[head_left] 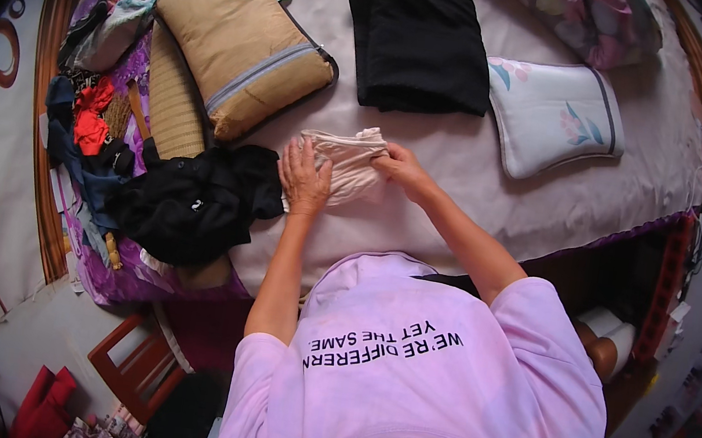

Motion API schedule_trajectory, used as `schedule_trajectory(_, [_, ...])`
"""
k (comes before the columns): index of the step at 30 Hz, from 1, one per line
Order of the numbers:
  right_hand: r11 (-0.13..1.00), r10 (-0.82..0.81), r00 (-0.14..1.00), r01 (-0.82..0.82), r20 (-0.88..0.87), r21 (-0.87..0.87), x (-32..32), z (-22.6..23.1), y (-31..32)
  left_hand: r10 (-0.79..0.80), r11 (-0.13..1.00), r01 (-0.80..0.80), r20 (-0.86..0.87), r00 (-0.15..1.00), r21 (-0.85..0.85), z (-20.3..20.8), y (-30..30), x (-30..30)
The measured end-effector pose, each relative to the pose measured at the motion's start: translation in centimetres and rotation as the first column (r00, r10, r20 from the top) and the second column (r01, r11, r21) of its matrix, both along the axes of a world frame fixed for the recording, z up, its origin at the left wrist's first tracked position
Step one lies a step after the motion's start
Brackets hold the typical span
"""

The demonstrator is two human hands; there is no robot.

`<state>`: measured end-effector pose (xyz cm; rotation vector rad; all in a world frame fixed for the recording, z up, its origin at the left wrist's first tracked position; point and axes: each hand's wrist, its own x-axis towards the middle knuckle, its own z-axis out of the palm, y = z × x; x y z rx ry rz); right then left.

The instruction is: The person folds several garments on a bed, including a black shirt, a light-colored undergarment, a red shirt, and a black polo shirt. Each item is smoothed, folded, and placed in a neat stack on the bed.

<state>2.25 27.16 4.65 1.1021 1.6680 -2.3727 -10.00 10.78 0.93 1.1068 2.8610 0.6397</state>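
Near the middle of the bed's front edge: a crumpled cream cloth (353,169) is laid on the pale sheet of the bed (539,206), set a little in from that edge.
Left hand (306,179): laid palm down on the cloth's left end, fingers extended and slightly spread; nothing is seen to be gripped.
Right hand (403,171): closed, with the cloth's right end pinched between thumb and fingers.
Black garment (193,203): heaped at the front left corner, just beside the left hand.
Tan pillow (241,41): set at a slant toward the far left corner, partly over a straw-coloured mat (177,94) stretched along the left side.
Folded black cloth (418,48): placed flat toward the far edge, its right side met by a white pillow (558,127).
Patterned bedding (607,27): bunched at the far right corner.
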Motion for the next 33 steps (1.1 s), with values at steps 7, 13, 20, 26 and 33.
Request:
schedule_trajectory(7, [0.998,-0.028,0.999,0.029,-0.025,0.048,5.6,-0.9,2.6,-0.209,0.977,0.211,0.086,0.974,-0.016,0.7,0.9,5.0])
schedule_trajectory(13, [0.985,-0.043,0.981,0.011,0.187,0.170,11.6,0.2,7.5,-0.322,0.946,0.323,0.173,0.931,0.025,2.2,0.5,9.2])
schedule_trajectory(20, [0.470,0.007,1.000,0.022,-0.029,0.883,8.8,1.5,10.1,-0.229,0.951,0.133,0.350,0.908,0.278,3.4,-1.3,6.3])
schedule_trajectory(26, [0.609,0.338,0.935,-0.308,0.112,0.731,5.3,-2.0,1.9,-0.100,0.890,-0.011,0.220,0.970,0.455,8.4,-5.4,-3.3])
schedule_trajectory(33, [0.469,0.253,0.889,-0.457,0.381,0.756,3.6,-1.4,-0.4,0.184,0.783,-0.225,0.129,0.974,0.580,10.5,-14.7,-18.2])
